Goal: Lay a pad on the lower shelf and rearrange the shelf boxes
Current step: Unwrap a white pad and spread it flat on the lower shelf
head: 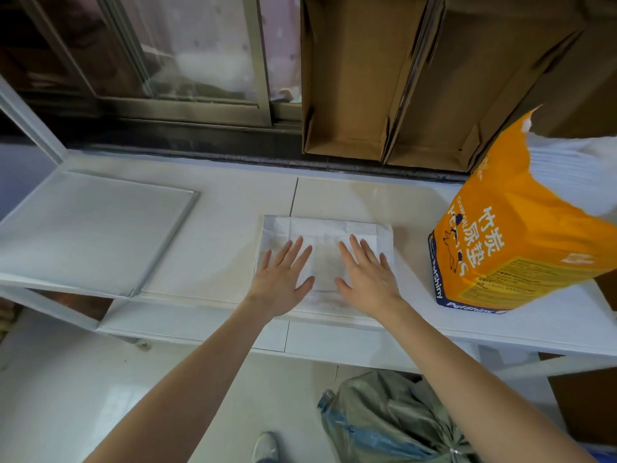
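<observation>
The pad [325, 259], white and still folded, is lying flat on the white shelf [334, 195], close to the shelf's front edge. Both hands are resting on the pad, palms down. The left hand [283, 279] is covering the pad's left part, its fingers straight and spread apart, its thumb pointing toward the pad's middle. The right hand [369, 279] is lying on the pad's right part, its fingers likewise straight and fanned, gripping nothing. A strip of pad is showing between the two thumbs.

Right of the pad, apart from it, an orange bag [521, 235] is standing on the shelf, leaning, its top torn open with white sheets showing inside. Behind the pad, at the back of the shelf, two open boxes [400, 81] are standing side by side against the wall, the bag partly overlapping the right one. Left of the pad, a white panel [90, 228] is lying flat on the shelf. Below the pad, on the floor under the shelf, a knotted plastic sack [394, 422] is sitting.
</observation>
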A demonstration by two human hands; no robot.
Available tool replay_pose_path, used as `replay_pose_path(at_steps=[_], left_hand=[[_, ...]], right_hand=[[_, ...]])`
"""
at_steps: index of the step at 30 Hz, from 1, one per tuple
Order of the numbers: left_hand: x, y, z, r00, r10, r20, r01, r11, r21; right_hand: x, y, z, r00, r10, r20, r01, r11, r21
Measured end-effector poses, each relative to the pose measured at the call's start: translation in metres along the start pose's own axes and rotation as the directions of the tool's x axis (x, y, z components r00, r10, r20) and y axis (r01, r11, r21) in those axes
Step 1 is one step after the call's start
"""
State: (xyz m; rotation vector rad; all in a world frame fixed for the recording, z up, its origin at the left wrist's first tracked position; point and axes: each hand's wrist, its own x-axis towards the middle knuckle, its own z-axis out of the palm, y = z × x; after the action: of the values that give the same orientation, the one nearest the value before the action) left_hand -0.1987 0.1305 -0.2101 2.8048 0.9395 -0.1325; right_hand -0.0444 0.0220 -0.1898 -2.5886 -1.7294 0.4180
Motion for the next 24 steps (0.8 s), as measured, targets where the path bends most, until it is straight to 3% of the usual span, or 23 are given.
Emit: replay_pose_path(at_steps=[12,24], left_hand=[[-0.063,0.026,-0.165,0.958,0.026,-0.285,0.0,0.996,0.092],[-0.19,0.043,-0.305,0.783,0.219,-0.582,-0.169,0.976,0.14]], right_hand=[[-0.081,-0.029,-0.165,0.958,-0.151,-0.245,0.153,0.988,-0.01],[-0.192,-0.088,-0.283,0.757,-0.427,-0.495,0.403,0.901,-0.161]])
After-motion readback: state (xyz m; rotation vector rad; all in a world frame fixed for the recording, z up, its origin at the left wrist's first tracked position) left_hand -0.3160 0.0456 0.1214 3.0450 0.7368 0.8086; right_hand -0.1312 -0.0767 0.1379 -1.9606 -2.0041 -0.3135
